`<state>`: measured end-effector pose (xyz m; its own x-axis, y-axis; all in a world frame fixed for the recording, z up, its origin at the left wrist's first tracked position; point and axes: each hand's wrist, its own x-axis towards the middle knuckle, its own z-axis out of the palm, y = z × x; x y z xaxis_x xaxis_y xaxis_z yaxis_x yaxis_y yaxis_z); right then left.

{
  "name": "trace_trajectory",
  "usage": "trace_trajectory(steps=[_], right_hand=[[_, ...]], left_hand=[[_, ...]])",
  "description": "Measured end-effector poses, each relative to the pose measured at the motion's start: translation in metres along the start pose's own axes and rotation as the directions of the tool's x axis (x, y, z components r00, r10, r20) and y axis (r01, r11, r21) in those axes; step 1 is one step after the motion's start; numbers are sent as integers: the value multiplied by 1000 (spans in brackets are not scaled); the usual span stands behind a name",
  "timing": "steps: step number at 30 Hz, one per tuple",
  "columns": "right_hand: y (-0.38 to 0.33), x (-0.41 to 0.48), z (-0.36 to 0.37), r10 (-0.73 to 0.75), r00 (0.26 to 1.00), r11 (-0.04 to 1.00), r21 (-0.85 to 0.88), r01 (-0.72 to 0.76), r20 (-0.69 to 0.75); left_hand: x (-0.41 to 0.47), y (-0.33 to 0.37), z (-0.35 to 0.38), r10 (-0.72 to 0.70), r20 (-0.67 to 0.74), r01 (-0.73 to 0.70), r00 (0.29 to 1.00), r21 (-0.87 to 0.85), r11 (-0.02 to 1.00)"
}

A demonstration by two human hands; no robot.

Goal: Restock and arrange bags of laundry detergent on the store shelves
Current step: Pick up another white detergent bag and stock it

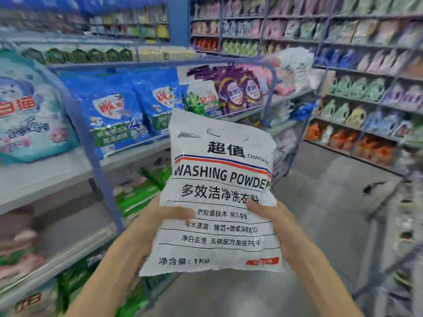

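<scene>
A white bag of washing powder (217,191) with black print stands upright in front of me, held in the air over the aisle. My left hand (167,216) grips its left edge with the thumb across the front. My right hand (277,223) grips its right edge, thumb also on the front. To the left, the white shelf (45,177) carries blue detergent bags (116,110), a teal bag (29,108) and purple bags (238,88).
Blue shelf uprights (91,147) divide the left rack. Lower shelves hold green bags (137,193) and pink packs. Racks of bottles and pouches (366,92) line the right and back walls. The grey aisle floor (320,202) lies ahead, with a wire cart (389,202) at the right.
</scene>
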<state>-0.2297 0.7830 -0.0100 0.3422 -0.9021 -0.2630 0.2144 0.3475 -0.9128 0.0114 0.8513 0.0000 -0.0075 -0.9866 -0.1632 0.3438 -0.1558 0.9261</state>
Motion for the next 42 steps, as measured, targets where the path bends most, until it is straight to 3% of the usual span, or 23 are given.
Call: trace_trajectory(steps=[11,15,21,27,34,38,42], right_hand=[[-84,119,-133,-82,988,992,80,93,-131],[-123,171,-189,-86,985,981,162,110,-147],[-170,242,-272,-73,989,960,260,105,-129],[-209,333,-371,-104,975,959,238,151,-198],[-278,441,-482,-99,975,968,208,140,-198],[-320,509,-525,-131,977,983,103,150,-166],[-337,577,-554,-109,993,990,84,113,-48]], left_hand=[[217,7,103,-79,-18,80,997,62,995],[306,16,145,-63,21,60,998,145,988],[422,14,210,-124,76,114,989,122,986],[544,1,275,-131,157,117,979,96,988],[673,-6,355,-87,83,82,993,55,995],[739,-10,379,-40,24,39,999,44,998],[799,-8,385,3,-83,0,997,31,1000]])
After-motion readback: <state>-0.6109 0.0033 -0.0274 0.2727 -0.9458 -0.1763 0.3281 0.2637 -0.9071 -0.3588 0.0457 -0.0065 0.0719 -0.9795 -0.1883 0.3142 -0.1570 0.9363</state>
